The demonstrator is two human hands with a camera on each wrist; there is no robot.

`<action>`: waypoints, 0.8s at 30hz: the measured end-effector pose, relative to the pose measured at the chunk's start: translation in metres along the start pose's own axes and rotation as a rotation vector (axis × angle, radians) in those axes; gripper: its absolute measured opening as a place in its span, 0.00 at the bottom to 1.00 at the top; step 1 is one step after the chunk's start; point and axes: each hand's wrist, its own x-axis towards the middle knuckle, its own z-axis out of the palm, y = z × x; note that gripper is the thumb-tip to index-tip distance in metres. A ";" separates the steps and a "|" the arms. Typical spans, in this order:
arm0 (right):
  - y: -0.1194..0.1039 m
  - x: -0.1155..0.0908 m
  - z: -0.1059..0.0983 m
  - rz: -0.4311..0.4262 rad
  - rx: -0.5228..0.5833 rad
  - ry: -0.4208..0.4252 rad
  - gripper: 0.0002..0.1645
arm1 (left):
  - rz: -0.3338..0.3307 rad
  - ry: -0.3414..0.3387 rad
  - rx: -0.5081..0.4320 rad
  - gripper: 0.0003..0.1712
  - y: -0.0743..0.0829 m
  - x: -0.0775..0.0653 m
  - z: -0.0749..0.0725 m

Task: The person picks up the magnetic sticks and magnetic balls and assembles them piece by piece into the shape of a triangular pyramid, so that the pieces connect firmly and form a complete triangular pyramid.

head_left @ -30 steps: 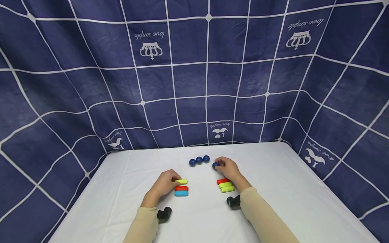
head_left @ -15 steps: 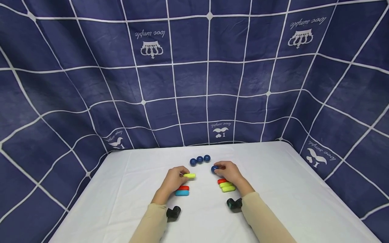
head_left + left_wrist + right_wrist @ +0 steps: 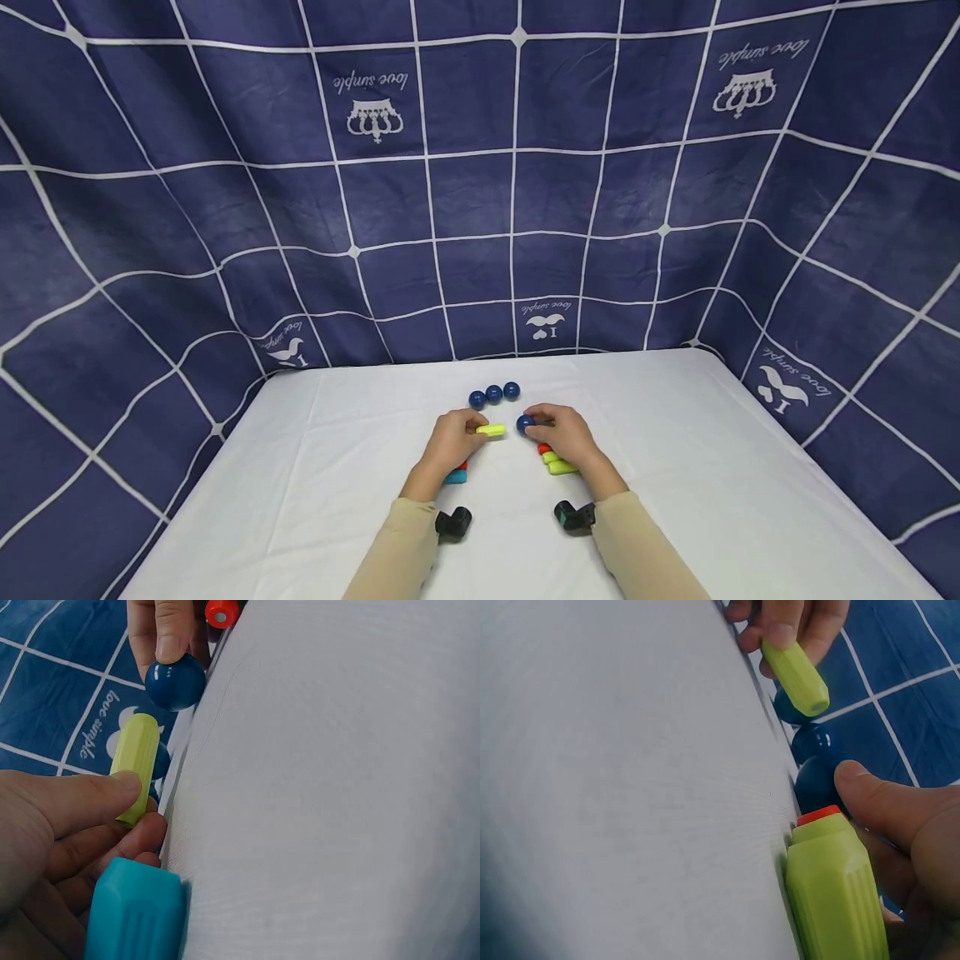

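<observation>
My left hand (image 3: 452, 442) pinches a short yellow-green ribbed rod (image 3: 492, 430) between thumb and fingers, its free end pointing right. Facing it, my right hand (image 3: 566, 433) holds a dark blue ball (image 3: 524, 425) in its fingertips. A small gap separates rod and ball; the left wrist view shows the held ball (image 3: 176, 684) apart from the rod's end (image 3: 142, 724). Partly under my left hand lie a red rod (image 3: 462, 466) and a light blue rod (image 3: 456, 477). By my right hand lie a red rod (image 3: 543, 448) and two yellow-green rods (image 3: 562, 468), partly covered.
Three blue balls (image 3: 493, 395) sit in a row farther back on the white tablecloth (image 3: 360, 417). A navy curtain (image 3: 472, 200) with white lines stands behind and at the sides. Black wrist-worn devices (image 3: 453, 523) project inward from both wrists.
My left hand has moved the yellow-green rod from beside the left rods rightward and slightly back. My right hand has brought the blue ball slightly left and nearer, narrowing the gap.
</observation>
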 end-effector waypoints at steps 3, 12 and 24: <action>-0.001 -0.002 -0.001 -0.004 0.000 -0.006 0.16 | -0.005 0.014 -0.010 0.10 0.002 0.000 0.003; -0.009 -0.005 0.000 -0.048 -0.010 -0.034 0.14 | -0.047 0.019 0.018 0.11 0.007 -0.005 0.006; -0.010 -0.007 0.003 -0.059 -0.035 -0.023 0.15 | -0.061 0.036 0.027 0.11 0.007 -0.007 0.008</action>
